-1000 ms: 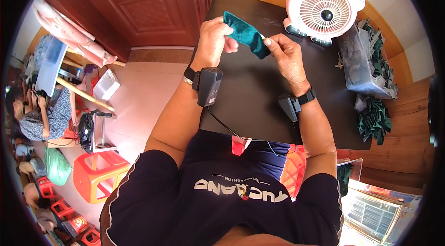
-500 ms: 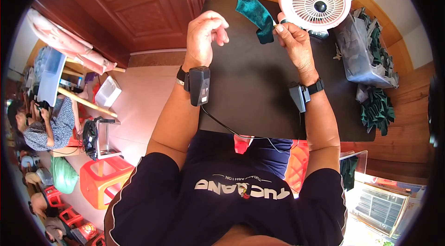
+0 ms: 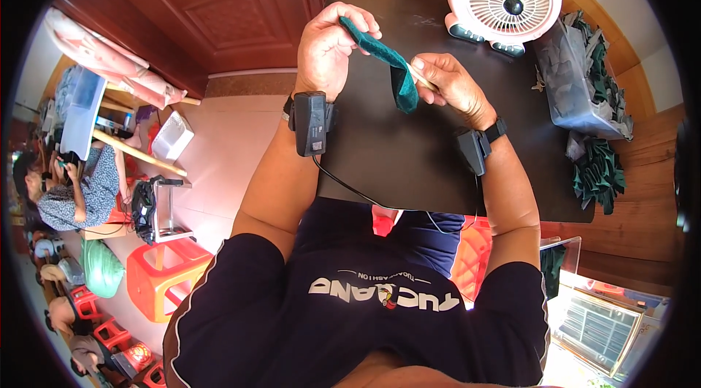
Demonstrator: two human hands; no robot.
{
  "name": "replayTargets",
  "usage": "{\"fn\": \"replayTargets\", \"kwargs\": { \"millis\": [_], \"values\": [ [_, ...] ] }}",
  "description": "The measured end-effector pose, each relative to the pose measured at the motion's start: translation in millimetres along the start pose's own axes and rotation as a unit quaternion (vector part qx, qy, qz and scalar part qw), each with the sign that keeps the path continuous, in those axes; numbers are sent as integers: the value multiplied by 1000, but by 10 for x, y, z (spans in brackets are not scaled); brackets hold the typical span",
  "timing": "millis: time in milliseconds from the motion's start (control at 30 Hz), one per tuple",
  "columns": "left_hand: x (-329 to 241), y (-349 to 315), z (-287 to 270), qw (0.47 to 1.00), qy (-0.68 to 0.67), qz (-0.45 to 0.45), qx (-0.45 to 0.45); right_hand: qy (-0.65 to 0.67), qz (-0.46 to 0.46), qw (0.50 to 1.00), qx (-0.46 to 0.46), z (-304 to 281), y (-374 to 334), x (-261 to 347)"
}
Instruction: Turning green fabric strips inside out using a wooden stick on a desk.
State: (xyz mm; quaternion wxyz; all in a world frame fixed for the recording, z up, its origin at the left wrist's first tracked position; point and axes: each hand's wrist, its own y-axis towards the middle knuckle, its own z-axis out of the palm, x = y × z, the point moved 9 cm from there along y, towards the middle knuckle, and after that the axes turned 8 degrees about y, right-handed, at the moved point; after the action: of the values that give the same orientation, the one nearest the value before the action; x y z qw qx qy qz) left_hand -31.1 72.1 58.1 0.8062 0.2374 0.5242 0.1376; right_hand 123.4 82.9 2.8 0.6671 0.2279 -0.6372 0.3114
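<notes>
A dark green velvet strip (image 3: 387, 59) is stretched above the dark table (image 3: 409, 161), its lower end folded and hanging. My left hand (image 3: 326, 52) has its fingers curled around the strip's far left end. Close to the other end, my right hand (image 3: 454, 88) pinches a thin pale stick (image 3: 423, 80). The stick's tip meets the velvet; whether it goes inside the fabric is hidden. Both wrists carry black strapped-on devices, with a cable running from the left one.
A pink-and-white fan (image 3: 504, 1) stands at the table's far right. Beside it, a clear plastic bin (image 3: 577, 107) holds grey and green fabric pieces, with a green fabric bundle (image 3: 599, 172) nearer. On the left are a red stool (image 3: 164, 275) and a seated person (image 3: 80, 187).
My left hand has taken hold of the strip's free end. My right hand has moved nearer and slightly left, and the strip now spans both hands.
</notes>
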Motion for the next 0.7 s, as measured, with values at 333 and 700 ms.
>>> {"fn": "replayTargets", "kwargs": {
  "millis": [333, 700],
  "values": [
    [-56, -55, -48, 997, 15, -18, -77, -2, 1, 1000, 9, 42, -7, -59],
    [-44, -111, -293, 975, 86, -3, -206, -94, -129, 983, -89, 33, 17, 161]
  ]
}}
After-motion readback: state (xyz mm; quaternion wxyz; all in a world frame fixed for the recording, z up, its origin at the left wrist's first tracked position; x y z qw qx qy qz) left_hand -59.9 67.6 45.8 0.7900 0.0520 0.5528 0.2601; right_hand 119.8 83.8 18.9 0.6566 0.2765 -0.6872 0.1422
